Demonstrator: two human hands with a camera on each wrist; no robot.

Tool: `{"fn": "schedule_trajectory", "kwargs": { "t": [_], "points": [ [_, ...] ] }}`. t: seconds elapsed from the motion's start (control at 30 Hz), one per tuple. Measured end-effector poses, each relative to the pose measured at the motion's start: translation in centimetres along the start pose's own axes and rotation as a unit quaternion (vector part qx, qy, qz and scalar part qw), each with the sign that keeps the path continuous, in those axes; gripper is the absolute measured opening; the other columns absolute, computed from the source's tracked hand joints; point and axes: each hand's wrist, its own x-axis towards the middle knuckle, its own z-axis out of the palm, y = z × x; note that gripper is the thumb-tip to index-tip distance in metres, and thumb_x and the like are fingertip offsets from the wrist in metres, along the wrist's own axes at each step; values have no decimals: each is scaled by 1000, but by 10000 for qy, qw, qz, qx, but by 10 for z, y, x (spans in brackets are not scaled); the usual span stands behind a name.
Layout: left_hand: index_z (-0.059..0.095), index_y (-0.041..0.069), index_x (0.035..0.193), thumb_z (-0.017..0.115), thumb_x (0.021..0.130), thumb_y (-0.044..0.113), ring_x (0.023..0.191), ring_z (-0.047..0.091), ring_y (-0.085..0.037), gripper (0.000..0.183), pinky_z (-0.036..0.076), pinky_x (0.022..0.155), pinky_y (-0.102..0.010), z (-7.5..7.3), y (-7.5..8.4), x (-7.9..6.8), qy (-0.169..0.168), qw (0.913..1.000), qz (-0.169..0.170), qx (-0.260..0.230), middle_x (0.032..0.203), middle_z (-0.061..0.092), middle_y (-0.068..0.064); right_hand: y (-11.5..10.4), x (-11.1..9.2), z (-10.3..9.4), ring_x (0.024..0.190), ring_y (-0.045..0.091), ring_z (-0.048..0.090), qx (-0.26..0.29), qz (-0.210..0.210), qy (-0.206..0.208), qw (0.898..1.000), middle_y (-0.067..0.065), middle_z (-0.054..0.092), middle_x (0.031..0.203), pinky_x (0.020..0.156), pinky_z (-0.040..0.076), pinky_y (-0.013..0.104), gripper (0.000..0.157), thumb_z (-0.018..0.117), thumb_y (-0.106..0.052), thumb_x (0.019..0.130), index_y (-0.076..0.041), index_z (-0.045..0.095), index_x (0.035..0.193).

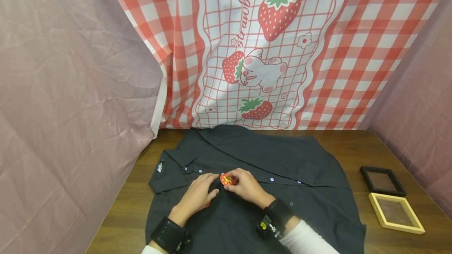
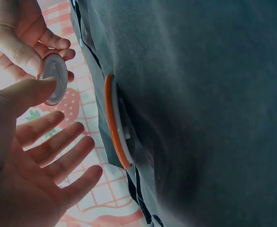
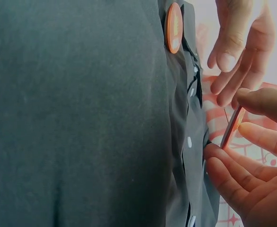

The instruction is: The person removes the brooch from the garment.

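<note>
A dark button-up shirt (image 1: 247, 218) lies spread on the wooden table. Above its button placket my right hand (image 1: 247, 186) pinches a round red pin badge (image 1: 226, 178) with a yellow design by its rim. In the left wrist view the grey back of that badge (image 2: 58, 94) faces me, its pin visible. The thumb of my left hand (image 1: 197, 195) reaches that back, while its other fingers (image 2: 67, 156) are spread and fairly straight. A second, orange-rimmed badge (image 2: 111, 118) sits on the shirt front, mostly hidden behind the left hand in the head view.
Two small square frames, one black (image 1: 383, 180) and one pale yellow (image 1: 397, 213), lie at the table's right side. A red checked strawberry cloth (image 1: 268, 50) hangs behind the table (image 1: 123, 207). Pinkish curtains (image 1: 70, 89) flank it.
</note>
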Motion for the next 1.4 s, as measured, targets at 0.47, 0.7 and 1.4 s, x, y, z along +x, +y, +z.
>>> {"fn": "schedule_trajectory", "kwargs": {
  "t": [0.47, 0.7, 1.4],
  "points": [
    [66, 9, 120, 71, 89, 19, 115, 62, -25, 33, 50, 98, -47, 2, 1, 2, 552, 9984, 50, -64, 119, 69, -6, -2, 0, 3, 70, 9, 58, 358, -152, -25, 9992, 1, 65, 85, 61, 46, 17, 26, 81, -17, 79, -9, 72, 102],
    [70, 11, 114, 72, 87, 12, 107, 66, -21, 27, 54, 92, -39, 2, 0, 4, 873, 9951, 361, -287, 111, 72, -3, -3, -1, 2, 71, 16, 62, 528, -171, -4, 9985, 4, 67, 87, 61, 47, 17, 27, 80, -16, 79, -7, 72, 103],
    [75, 11, 106, 73, 87, 14, 99, 70, -18, 20, 56, 87, -37, -1, 1, 6, 1177, 9918, 375, -323, 103, 74, -2, 1, -2, 2, 73, 10, 62, 965, -447, -18, 9943, 6, 68, 96, 64, 52, 18, 16, 78, -15, 82, -8, 73, 96]
  ]
}}
